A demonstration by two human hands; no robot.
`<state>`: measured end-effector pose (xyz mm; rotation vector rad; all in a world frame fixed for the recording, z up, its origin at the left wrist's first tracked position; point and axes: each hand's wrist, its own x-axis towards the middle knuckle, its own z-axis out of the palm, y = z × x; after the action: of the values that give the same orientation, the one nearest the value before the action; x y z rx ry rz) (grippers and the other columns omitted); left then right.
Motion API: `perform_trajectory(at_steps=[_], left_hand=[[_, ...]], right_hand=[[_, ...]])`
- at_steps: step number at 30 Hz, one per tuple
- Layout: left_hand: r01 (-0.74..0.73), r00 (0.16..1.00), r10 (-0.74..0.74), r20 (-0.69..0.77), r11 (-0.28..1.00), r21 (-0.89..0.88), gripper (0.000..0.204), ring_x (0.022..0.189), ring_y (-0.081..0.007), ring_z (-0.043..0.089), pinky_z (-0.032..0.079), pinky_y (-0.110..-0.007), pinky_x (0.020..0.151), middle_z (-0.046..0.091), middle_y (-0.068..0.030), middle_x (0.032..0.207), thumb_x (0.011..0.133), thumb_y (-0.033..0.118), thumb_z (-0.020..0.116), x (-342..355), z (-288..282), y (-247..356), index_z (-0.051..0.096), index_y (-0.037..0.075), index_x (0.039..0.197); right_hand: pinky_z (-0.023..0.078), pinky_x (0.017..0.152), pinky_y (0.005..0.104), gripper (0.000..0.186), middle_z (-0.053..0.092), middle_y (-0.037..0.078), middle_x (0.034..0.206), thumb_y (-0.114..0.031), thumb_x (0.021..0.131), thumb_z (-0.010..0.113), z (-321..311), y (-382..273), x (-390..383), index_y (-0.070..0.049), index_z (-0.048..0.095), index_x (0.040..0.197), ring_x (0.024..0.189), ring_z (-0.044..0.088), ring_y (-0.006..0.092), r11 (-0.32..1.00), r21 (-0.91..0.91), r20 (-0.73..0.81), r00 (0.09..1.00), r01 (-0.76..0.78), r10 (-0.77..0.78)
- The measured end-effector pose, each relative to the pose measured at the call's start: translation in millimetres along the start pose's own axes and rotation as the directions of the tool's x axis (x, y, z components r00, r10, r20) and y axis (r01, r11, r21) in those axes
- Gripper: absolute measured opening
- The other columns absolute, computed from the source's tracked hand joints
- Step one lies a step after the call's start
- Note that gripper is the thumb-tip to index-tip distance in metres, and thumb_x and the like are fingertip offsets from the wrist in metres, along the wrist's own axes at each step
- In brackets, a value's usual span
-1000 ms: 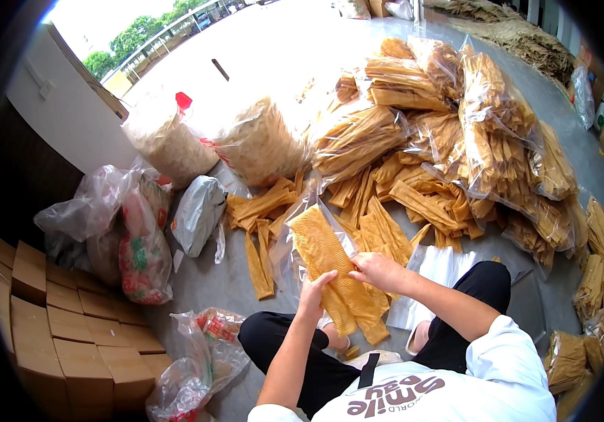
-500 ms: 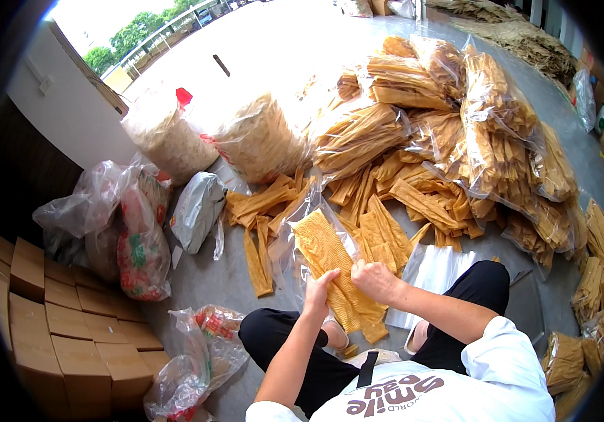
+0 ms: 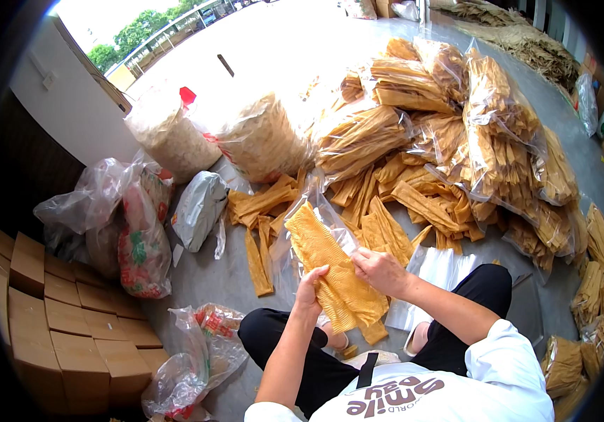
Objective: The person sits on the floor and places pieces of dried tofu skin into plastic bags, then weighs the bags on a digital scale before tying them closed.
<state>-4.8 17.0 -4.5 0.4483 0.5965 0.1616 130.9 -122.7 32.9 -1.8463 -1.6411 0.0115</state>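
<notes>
Sheet (image 3: 337,281), yellow and ridged, spans between left hand (image 3: 309,289) and right hand (image 3: 380,271), both pinching its edges; seemingly being straightened, calling for steady grips.

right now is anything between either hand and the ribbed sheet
Nothing visible: the left hand and right hand are both on the ribbed yellow-brown sheet, at opposite edges. Clear plastic shows beside its far end.

I count two grips (image 3: 308,288), two knees (image 3: 486,283), two big pale sacks (image 3: 263,144).
</notes>
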Motion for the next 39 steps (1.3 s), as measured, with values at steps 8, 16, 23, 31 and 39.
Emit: perform_trajectory(at_steps=[8,16,23,31,39], left_hand=[[-0.136,0.990,0.133,0.043,0.989,0.062,0.035,0.095,-0.0239,0.058,0.046,-0.036,0.086,0.060,-0.0131,0.104,0.080,0.016,0.055,-2,4,-3,0.053,-0.003,0.109],[-0.311,0.943,0.303,0.138,0.950,0.039,0.034,0.103,-0.0226,0.054,0.041,-0.036,0.092,0.058,-0.0081,0.108,0.080,0.008,0.058,-7,-1,-3,0.052,0.004,0.113],[-0.349,0.921,0.318,0.225,0.930,0.112,0.037,0.100,-0.0199,0.055,0.041,-0.034,0.091,0.060,-0.0036,0.105,0.075,0.002,0.065,-9,-25,1,0.054,0.007,0.110],[-0.438,0.898,0.410,0.159,0.867,0.236,0.035,0.098,-0.0181,0.056,0.042,-0.031,0.088,0.061,-0.0032,0.101,0.074,-0.002,0.064,-6,-5,-4,0.056,0.007,0.107],[-0.356,0.934,0.331,0.132,0.883,0.306,0.034,0.091,-0.0190,0.059,0.046,-0.030,0.081,0.061,-0.0076,0.099,0.076,0.002,0.062,-11,7,-1,0.053,0.001,0.109]], right_hand=[[0.042,0.053,0.0298,0.006,0.052,0.011,0.069,-0.004,0.083,0.052,-1,0,5,0.002,0.054,0.084,0.060,0.055,0.0205,0.914,0.389,-0.179,0.964,-0.117,0.199],[0.040,0.055,0.0216,0.014,0.051,0.003,0.065,-0.005,0.088,0.049,-8,-5,3,0.004,0.057,0.080,0.059,0.048,0.0070,0.501,0.824,-0.087,0.813,-0.266,0.575],[0.046,0.067,0.0322,0.015,0.060,0.016,0.071,0.002,0.078,0.053,-61,18,5,0.002,0.063,0.089,0.071,0.060,0.0199,0.920,-0.174,-0.234,0.923,-0.350,0.306],[0.047,0.080,0.0339,0.029,0.054,0.016,0.104,-0.022,0.079,0.060,-48,-6,-1,-0.001,0.060,0.100,0.096,0.055,0.0255,0.980,0.070,-0.025,0.982,-0.187,0.189],[0.047,0.070,0.0387,0.022,0.055,0.018,0.078,-0.020,0.081,0.056,-28,-9,-1,0.002,0.060,0.083,0.078,0.057,0.0335,0.929,0.245,0.198,0.952,-0.278,0.232]])
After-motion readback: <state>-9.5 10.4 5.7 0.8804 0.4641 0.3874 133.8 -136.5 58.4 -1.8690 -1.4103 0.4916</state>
